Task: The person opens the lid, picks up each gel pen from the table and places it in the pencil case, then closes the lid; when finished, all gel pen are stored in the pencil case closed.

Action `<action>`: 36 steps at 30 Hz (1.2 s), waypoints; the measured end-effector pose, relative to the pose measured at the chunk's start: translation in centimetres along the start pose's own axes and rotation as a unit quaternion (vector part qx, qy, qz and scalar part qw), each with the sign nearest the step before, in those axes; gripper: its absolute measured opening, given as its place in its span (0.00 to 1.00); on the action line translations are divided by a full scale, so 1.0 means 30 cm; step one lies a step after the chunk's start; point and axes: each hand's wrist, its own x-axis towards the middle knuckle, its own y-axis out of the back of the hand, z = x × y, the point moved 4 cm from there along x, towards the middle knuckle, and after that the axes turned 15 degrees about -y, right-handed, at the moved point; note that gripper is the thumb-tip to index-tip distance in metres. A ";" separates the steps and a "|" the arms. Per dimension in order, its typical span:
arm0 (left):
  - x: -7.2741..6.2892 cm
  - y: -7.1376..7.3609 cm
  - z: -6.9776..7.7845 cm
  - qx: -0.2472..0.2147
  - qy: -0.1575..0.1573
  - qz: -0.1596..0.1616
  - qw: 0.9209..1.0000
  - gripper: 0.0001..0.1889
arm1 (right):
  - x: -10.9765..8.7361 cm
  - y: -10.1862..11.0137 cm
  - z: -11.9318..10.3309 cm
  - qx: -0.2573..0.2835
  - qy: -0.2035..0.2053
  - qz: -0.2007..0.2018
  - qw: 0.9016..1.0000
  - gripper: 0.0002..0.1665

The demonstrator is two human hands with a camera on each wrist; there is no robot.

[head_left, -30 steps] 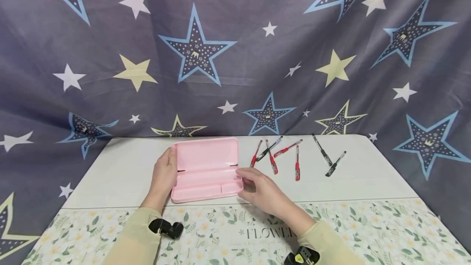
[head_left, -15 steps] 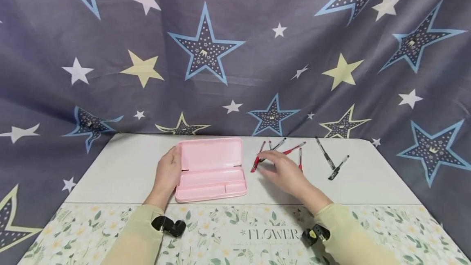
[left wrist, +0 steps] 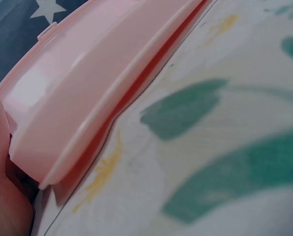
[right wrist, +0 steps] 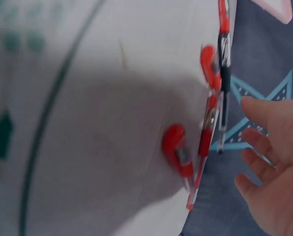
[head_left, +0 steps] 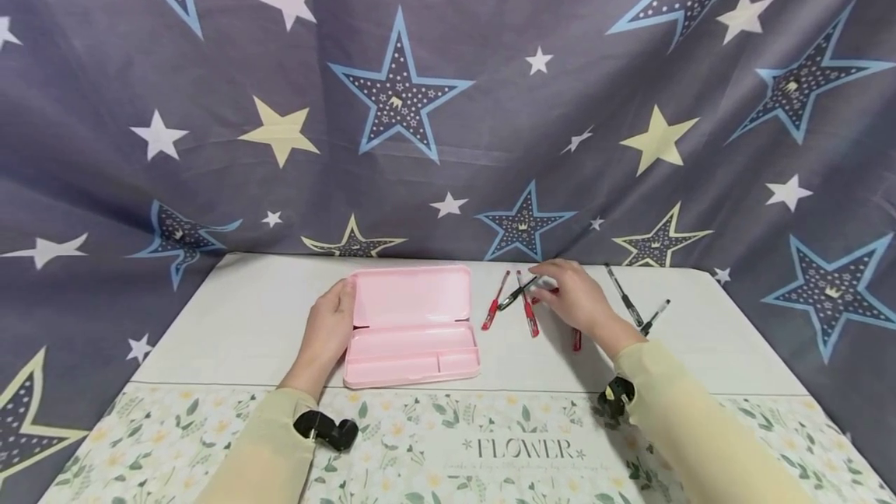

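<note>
An open pink pencil case (head_left: 411,295) lies with its lid folded back, its divided tray facing up. My left hand (head_left: 325,337) holds it by the left side; the left wrist view shows the fingers (left wrist: 0,147) at the case's edge. Farther right, my right hand (head_left: 579,298) reaches over the pens, thumb and fingers spread apart. Just by its fingertips lies a black pen (head_left: 513,299), crossing a red pen (head_left: 531,320). Another red pen (head_left: 546,295) is partly hidden under the hand. In the right wrist view nothing sits between the fingers.
One red pen (head_left: 492,313) lies nearest the case, and another red pen (head_left: 576,340) shows below the right hand. Two black pens (head_left: 623,295) lie to the right. A flowered mat (head_left: 392,442) covers the table's front; a star-patterned curtain (head_left: 462,146) hangs behind.
My right hand has left the case's right edge and moved right and away from me, over the pens. The left hand stays at the case, and the head view has shifted slightly.
</note>
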 end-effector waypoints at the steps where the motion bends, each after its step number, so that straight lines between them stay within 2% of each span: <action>1: 0.000 -0.001 0.001 0.001 0.001 -0.003 1.000 0.38 | 0.005 0.000 0.007 -0.002 0.000 0.000 1.000 0.23; 5: -0.001 -0.001 0.002 0.004 0.004 -0.009 1.000 0.36 | 0.021 -0.007 0.030 -0.009 -0.001 -0.003 1.000 0.22; 14: -0.001 0.000 0.000 0.005 0.002 0.000 1.000 0.31 | 0.028 -0.027 0.050 -0.034 -0.004 -0.007 0.999 0.23; 25: -0.003 -0.001 0.000 0.021 -0.011 0.013 1.000 0.28 | 0.034 -0.072 0.079 -0.079 0.016 0.004 0.997 0.24; 29: 0.000 -0.001 -0.001 0.020 -0.013 0.018 1.000 0.28 | 0.035 -0.076 0.073 -0.084 0.032 0.015 0.996 0.18; 36: -0.001 0.000 -0.006 0.019 -0.010 0.017 1.000 0.29 | 0.030 -0.072 0.072 -0.060 0.034 0.017 0.998 0.05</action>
